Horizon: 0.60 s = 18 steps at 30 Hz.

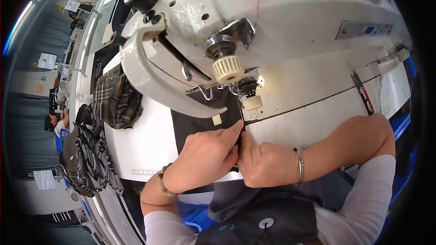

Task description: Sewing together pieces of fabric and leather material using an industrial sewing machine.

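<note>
Black cloth (187, 124): flat on the white table (141, 147), left of its middle, running from under the machine head toward the near edge; both hands rest at its right side.
Pale tag (216, 120): on the cloth, just below the tip of the machine's curved lever (150, 77).
Left hand (204, 154): over the cloth, index finger stretched toward the needle area, the other fingers curled in; whether they pinch the cloth I cannot tell.
Right hand (263, 163): beside the left, nearly touching it, fingers bent and held together at the cloth's right edge; their grip is partly hidden.
Wrists: beaded bracelet (162, 179) on the left, metal bangle (300, 165) on the right.
Sewing machine (295, 22): white, spanning the far part of the table, cream knobs (228, 69) at its front.
Snips (362, 93): red and black, lying near the table's right edge.
Checked cloth (117, 102): heaped at the left edge, well apart from the hands.
Striped bundle (95, 159): dark grey, beyond the left edge.
Co-worker (58, 122): seated farther off to the left.
</note>
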{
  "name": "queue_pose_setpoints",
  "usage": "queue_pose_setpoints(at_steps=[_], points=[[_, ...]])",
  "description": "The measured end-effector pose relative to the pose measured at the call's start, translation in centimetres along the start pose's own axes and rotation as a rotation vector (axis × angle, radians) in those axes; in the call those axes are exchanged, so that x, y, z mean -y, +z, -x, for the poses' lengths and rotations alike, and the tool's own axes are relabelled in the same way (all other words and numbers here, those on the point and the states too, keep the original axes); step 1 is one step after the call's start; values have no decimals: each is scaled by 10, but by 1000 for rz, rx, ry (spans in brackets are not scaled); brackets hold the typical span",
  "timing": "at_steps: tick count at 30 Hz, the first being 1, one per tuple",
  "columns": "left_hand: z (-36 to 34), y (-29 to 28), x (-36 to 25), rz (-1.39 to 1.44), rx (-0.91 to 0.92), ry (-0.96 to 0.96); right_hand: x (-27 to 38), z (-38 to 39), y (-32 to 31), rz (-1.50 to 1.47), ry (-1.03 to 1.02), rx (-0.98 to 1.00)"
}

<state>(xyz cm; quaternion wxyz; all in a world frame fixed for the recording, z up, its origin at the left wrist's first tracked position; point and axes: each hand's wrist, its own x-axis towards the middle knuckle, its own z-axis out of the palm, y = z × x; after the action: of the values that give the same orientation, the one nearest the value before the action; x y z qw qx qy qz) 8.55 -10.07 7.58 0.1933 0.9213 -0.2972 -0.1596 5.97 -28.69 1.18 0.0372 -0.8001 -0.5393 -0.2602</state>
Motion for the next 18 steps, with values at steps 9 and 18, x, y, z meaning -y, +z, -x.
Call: queue_pose_setpoints(at_steps=[9,18], points=[[-2,3,-1,-24,7,15,3,1,1,-108,33,26],[-19,12,14,-37,-207,8,-15,-5,17,-40,56,-4]])
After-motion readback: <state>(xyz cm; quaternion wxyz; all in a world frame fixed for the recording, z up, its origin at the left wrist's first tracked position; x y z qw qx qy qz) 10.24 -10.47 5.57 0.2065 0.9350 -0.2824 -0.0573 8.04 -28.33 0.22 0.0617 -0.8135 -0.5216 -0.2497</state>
